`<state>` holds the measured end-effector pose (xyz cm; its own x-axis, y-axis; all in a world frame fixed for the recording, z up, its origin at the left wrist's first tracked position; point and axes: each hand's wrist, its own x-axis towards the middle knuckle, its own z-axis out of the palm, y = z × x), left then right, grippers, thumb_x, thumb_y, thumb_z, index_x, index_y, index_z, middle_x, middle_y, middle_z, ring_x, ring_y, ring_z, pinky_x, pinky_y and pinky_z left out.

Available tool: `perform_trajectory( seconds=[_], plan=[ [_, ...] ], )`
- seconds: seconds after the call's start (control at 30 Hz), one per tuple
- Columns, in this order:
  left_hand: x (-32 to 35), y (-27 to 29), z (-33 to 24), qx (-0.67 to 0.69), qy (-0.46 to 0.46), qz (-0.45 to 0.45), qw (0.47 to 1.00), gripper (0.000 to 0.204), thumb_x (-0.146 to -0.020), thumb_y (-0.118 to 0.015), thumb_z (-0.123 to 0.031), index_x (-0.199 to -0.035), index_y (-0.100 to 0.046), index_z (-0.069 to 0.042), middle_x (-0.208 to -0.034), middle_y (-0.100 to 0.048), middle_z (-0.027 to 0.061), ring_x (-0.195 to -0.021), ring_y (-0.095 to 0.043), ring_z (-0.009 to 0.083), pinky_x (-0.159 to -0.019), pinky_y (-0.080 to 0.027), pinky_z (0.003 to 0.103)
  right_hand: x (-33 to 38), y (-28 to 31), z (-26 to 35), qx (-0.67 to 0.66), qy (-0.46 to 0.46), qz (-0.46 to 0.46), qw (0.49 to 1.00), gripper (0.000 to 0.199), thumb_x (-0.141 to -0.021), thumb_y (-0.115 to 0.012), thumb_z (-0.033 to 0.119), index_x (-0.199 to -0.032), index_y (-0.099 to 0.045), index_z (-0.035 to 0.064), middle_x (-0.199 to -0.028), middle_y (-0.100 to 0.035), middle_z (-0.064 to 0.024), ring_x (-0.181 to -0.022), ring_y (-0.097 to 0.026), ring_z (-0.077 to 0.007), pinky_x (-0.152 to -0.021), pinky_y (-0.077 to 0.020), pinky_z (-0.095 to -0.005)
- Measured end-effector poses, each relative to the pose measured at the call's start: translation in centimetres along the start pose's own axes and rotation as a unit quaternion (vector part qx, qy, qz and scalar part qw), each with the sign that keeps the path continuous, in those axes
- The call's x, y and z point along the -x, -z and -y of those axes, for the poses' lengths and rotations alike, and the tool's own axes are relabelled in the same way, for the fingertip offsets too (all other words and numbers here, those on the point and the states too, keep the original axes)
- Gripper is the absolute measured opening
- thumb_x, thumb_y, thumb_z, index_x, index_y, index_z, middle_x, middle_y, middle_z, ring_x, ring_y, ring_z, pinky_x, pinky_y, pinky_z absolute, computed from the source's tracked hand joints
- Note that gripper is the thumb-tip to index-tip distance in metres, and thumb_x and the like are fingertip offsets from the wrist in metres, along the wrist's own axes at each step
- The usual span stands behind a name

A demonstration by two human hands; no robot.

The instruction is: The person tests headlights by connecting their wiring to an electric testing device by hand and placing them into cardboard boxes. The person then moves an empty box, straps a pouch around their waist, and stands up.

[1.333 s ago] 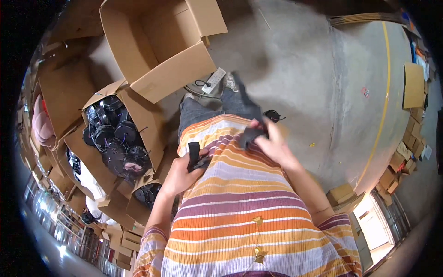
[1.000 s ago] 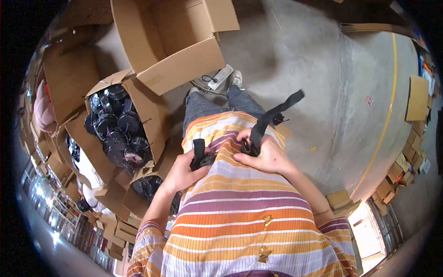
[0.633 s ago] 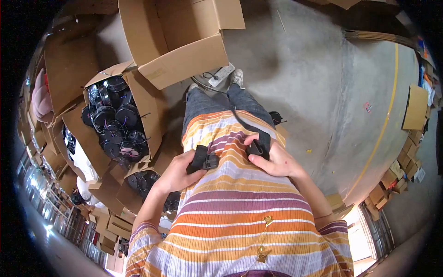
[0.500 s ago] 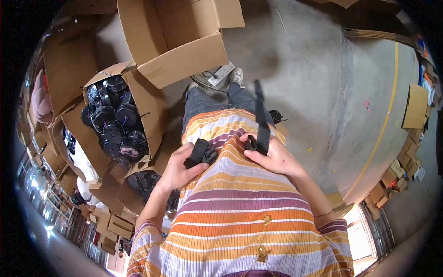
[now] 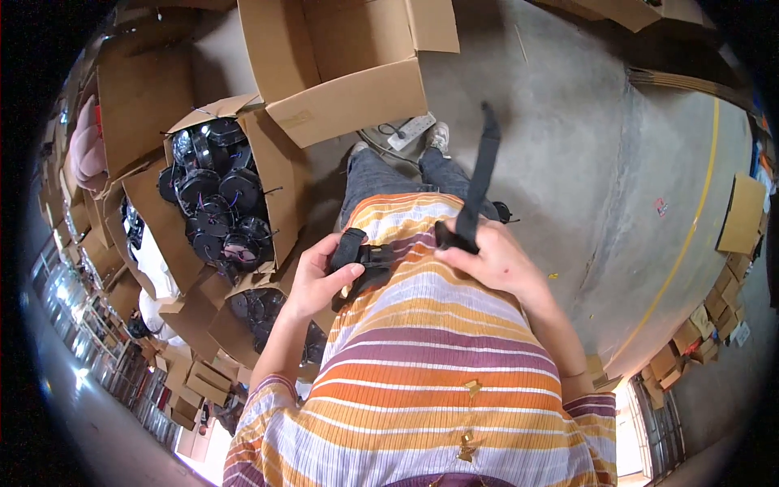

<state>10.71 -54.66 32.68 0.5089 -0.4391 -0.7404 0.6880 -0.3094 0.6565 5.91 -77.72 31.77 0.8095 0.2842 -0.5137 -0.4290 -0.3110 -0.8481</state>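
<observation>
In front of my waist I hold two black webbing strap parts. My left hand (image 5: pixel 318 276) pinches a black plastic buckle (image 5: pixel 376 256) with webbing folded around it, its pronged end pointing toward the right hand. My right hand (image 5: pixel 501 261) is closed on the other strap (image 5: pixel 484 166), whose long loose tail sticks up and away from me. Between the hands there is a gap in front of my striped shirt (image 5: pixel 422 316); the two ends do not touch. My right fingertips are partly hidden behind the strap.
Ahead stands an open cardboard box (image 5: pixel 349 101). To the left, another carton (image 5: pixel 284 183) holds several round black motor-like units (image 5: pixel 215 203) with wires. A white power strip (image 5: pixel 412 132) lies by my shoes. A flat cardboard piece (image 5: pixel 741 215) is at the far right.
The buckle in my left hand has turned, so its prongs now show toward the right. My right hand keeps its strap, whose tail leans further right. The whole view has shifted slightly.
</observation>
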Motion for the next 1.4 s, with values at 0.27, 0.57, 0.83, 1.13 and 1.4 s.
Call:
perform_trajectory(
  seconds=[0.27,0.57,0.83,1.13,1.4],
  plan=[
    [0.0,2.1,0.3,0.128,-0.052,-0.139,0.981,0.026,-0.064,-0.047,0.001,-0.091,-0.044,0.002,-0.080,-0.051,0.0067,-0.072,-0.051,0.0133,-0.064,-0.040,0.022,0.4,0.5,-0.8,-0.024,-0.038,-0.092,0.995,0.023,-0.062,-0.057,0.021,-0.067,-0.047,0.0007,-0.055,-0.046,-0.0112,-0.048,-0.046,-0.0195,-0.047,-0.0354,-0.0279],
    [-1.5,-1.2,0.9,0.096,-0.015,-0.005,0.995,0.023,-0.068,-0.051,-0.003,-0.090,-0.044,0.000,-0.080,-0.049,0.0012,-0.070,-0.046,0.0057,-0.064,-0.038,0.018,-1.1,0.3,-0.3,-0.050,-0.005,0.006,0.999,0.026,-0.066,-0.051,0.026,-0.073,-0.049,0.0008,-0.061,-0.050,-0.0137,-0.056,-0.049,-0.0268,-0.051,-0.0373,-0.0304],
    [-1.4,-1.6,0.5,0.044,-0.019,0.014,0.999,0.025,-0.069,-0.049,-0.004,-0.093,-0.042,0.001,-0.082,-0.048,0.0025,-0.075,-0.045,0.0063,-0.066,-0.037,0.019,-1.8,-2.3,-1.3,0.074,0.060,0.024,0.995,0.037,-0.064,-0.051,0.031,-0.062,-0.049,-0.0062,-0.062,-0.049,-0.0207,-0.060,-0.048,-0.0316,-0.054,-0.0369,-0.0346],
    [-1.5,-1.5,-0.3,-0.222,-0.063,0.014,0.973,0.024,-0.063,-0.057,-0.008,-0.082,-0.048,0.003,-0.066,-0.050,0.0018,-0.061,-0.045,0.0044,-0.053,-0.038,0.019,-1.8,-2.0,-1.1,0.117,0.065,0.067,0.989,0.038,-0.063,-0.053,0.030,-0.058,-0.048,-0.0072,-0.059,-0.048,-0.0211,-0.059,-0.048,-0.0319,-0.054,-0.0369,-0.0359],
    [-1.2,-1.8,0.2,-0.042,-0.005,0.057,0.998,0.025,-0.067,-0.052,-0.006,-0.089,-0.046,0.004,-0.075,-0.049,0.0010,-0.068,-0.044,0.0054,-0.061,-0.037,0.018,-1.4,-2.9,-1.2,0.073,0.047,0.072,0.994,0.040,-0.061,-0.055,0.032,-0.056,-0.047,-0.0071,-0.059,-0.048,-0.0208,-0.059,-0.049,-0.0314,-0.053,-0.0369,-0.0357]
  ],
)
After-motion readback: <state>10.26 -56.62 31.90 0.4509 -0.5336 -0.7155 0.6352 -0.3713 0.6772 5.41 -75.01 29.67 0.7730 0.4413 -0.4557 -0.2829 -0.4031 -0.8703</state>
